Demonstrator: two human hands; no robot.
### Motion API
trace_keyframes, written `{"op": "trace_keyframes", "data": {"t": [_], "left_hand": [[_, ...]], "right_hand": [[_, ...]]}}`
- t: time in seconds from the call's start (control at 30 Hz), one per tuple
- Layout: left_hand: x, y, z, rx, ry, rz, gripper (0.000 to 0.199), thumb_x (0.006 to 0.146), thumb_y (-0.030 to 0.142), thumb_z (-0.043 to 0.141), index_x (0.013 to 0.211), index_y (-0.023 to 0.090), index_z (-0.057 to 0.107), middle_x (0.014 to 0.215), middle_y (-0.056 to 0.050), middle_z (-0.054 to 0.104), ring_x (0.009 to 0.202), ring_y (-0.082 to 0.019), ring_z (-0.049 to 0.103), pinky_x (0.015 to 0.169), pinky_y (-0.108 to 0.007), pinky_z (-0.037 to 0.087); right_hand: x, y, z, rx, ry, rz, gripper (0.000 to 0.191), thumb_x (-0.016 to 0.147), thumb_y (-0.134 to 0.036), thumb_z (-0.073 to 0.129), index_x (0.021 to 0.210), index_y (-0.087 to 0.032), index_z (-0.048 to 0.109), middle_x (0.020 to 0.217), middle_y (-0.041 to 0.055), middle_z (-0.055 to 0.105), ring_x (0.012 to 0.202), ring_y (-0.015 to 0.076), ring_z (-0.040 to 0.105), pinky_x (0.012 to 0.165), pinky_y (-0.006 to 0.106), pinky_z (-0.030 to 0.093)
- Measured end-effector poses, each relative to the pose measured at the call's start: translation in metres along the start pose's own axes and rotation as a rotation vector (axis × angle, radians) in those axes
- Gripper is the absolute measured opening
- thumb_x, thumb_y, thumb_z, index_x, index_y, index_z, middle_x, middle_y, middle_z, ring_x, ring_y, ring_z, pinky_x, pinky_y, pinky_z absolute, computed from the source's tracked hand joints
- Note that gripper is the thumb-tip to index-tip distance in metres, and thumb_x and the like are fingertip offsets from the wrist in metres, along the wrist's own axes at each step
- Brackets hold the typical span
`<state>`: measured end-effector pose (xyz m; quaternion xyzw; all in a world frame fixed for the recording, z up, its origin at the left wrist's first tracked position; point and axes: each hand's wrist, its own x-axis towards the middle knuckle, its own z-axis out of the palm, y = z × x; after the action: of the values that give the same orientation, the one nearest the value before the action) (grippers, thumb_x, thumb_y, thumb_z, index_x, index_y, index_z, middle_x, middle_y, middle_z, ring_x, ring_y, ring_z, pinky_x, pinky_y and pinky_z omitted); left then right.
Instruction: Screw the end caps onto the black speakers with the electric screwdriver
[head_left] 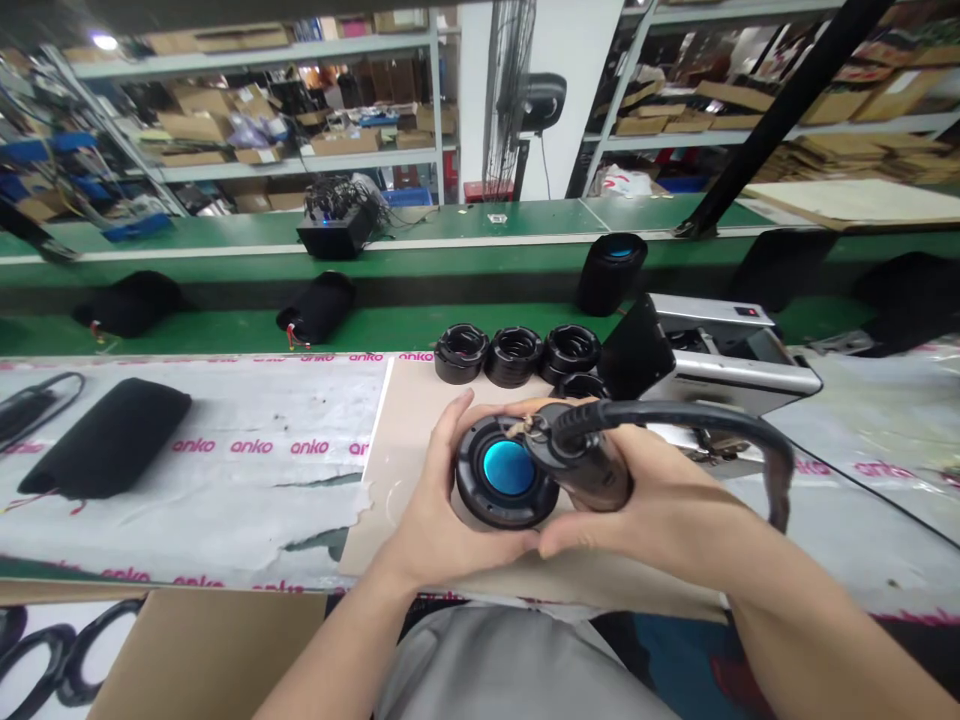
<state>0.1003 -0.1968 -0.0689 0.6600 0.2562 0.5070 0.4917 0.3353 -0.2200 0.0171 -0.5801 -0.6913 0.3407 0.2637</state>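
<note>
My left hand (433, 520) curls around a black round speaker part (474, 490) with a shiny blue disc (510, 467) in the centre of its face. In my right hand (667, 505) is a dark, thick-bodied electric screwdriver (600, 470), its heavy black cable (712, 412) arching off to the right. The screwdriver's cable end faces me beside the blue disc; its tip is hidden. My two thumbs come close together at the near edge of the part. Both rest over a beige board (401, 440) on the bench.
Beyond my hands sit several black rings (515, 352). A silver screw-feeder-like machine (742, 350) stands right of them, with a black cylindrical speaker (613, 272) behind. Black fabric sleeves (112, 435) with wires lie left. A green conveyor (405, 320) runs across the back.
</note>
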Motion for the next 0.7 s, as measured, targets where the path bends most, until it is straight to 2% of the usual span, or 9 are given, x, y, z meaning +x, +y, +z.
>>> {"op": "trace_keyframes", "data": {"t": [0.07, 0.17, 0.3, 0.4, 0.53, 0.6, 0.7], "left_hand": [[0.003, 0.003, -0.001, -0.015, -0.021, 0.023, 0.127, 0.076, 0.040, 0.103, 0.172, 0.050, 0.020, 0.165, -0.008, 0.054, 0.150, -0.036, 0.062, 0.125, -0.056, 0.054], [0.004, 0.004, -0.003, 0.000, -0.008, -0.005, 0.133, 0.073, 0.039, 0.105, 0.172, 0.049, 0.018, 0.164, -0.010, 0.053, 0.153, -0.039, 0.058, 0.128, -0.061, 0.050], [0.003, 0.004, -0.005, 0.022, -0.046, -0.052, 0.136, 0.073, 0.038, 0.105, 0.174, 0.048, 0.013, 0.164, -0.013, 0.052, 0.149, -0.040, 0.062, 0.121, -0.058, 0.056], [0.006, 0.003, -0.007, 0.055, -0.052, 0.032, 0.128, 0.075, 0.036, 0.104, 0.172, 0.047, 0.021, 0.157, -0.012, 0.058, 0.142, -0.036, 0.067, 0.117, -0.053, 0.059], [0.008, -0.004, -0.011, 0.117, -0.042, 0.210, 0.114, 0.074, 0.035, 0.104, 0.165, 0.044, 0.036, 0.155, -0.010, 0.062, 0.144, -0.035, 0.066, 0.122, -0.055, 0.055], [0.005, -0.009, -0.012, 0.135, -0.029, 0.246, 0.110, 0.075, 0.039, 0.103, 0.164, 0.042, 0.039, 0.156, -0.011, 0.061, 0.145, -0.037, 0.065, 0.123, -0.058, 0.054], [-0.003, -0.015, -0.012, 0.165, 0.005, 0.194, 0.118, 0.073, 0.044, 0.103, 0.167, 0.040, 0.032, 0.159, -0.014, 0.059, 0.147, -0.039, 0.063, 0.122, -0.059, 0.055]], "right_hand": [[-0.004, 0.004, 0.006, 0.017, 0.040, 0.056, 0.068, 0.070, -0.066, 0.096, 0.128, -0.037, 0.075, 0.110, 0.0029, 0.079, 0.113, 0.0344, 0.077, 0.103, 0.058, 0.068], [-0.006, 0.002, 0.005, 0.222, 0.133, 0.014, 0.074, 0.068, -0.059, 0.100, 0.132, -0.038, 0.071, 0.129, 0.0024, 0.077, 0.115, 0.0308, 0.077, 0.101, 0.051, 0.070], [-0.006, -0.002, -0.007, 0.408, 0.252, -0.113, 0.066, 0.067, -0.040, 0.105, 0.125, -0.036, 0.072, 0.144, 0.0011, 0.073, 0.134, 0.0302, 0.072, 0.120, 0.051, 0.061], [-0.009, 0.004, -0.009, 0.412, 0.223, -0.075, 0.066, 0.068, -0.036, 0.104, 0.126, -0.037, 0.072, 0.145, 0.0006, 0.072, 0.140, 0.0303, 0.068, 0.118, 0.048, 0.062], [-0.012, 0.014, -0.001, 0.414, 0.167, -0.015, 0.068, 0.067, -0.036, 0.104, 0.127, -0.034, 0.074, 0.133, 0.0025, 0.077, 0.126, 0.0285, 0.077, 0.101, 0.035, 0.070], [-0.010, 0.013, 0.002, 0.405, 0.141, -0.012, 0.066, 0.066, -0.038, 0.103, 0.125, -0.033, 0.075, 0.134, 0.0022, 0.078, 0.120, 0.0274, 0.079, 0.094, 0.031, 0.072], [-0.004, 0.002, 0.002, 0.339, 0.060, -0.025, 0.069, 0.069, -0.041, 0.102, 0.131, -0.033, 0.074, 0.141, 0.0026, 0.075, 0.130, 0.0285, 0.075, 0.106, 0.032, 0.069]]}}
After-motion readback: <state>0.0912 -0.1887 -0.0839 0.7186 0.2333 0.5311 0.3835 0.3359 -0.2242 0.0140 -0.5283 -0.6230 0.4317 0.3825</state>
